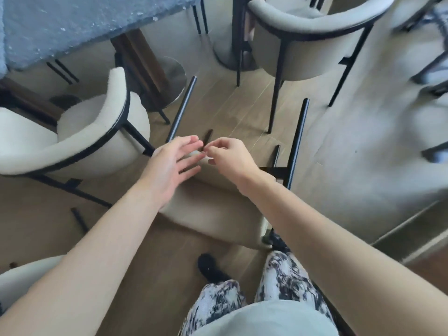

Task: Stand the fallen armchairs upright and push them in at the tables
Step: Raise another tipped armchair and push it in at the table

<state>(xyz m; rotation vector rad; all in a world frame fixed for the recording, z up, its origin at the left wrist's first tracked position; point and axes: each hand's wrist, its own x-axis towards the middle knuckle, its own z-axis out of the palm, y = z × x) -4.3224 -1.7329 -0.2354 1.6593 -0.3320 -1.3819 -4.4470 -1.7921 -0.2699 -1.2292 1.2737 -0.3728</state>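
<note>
Fallen armchair (218, 209) legs-up, left hand (167, 168) flat, right hand (230, 158) grip curled, holding unclear, upright armchair (80, 141) beside.

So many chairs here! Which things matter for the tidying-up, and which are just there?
Part of the job:
- fallen armchair, legs pointing away
- tipped armchair by the table
- blue-topped table
- left hand, open
- right hand, fingers curled

Just there:
- upright armchair
- round table base
- wooden floor
</note>
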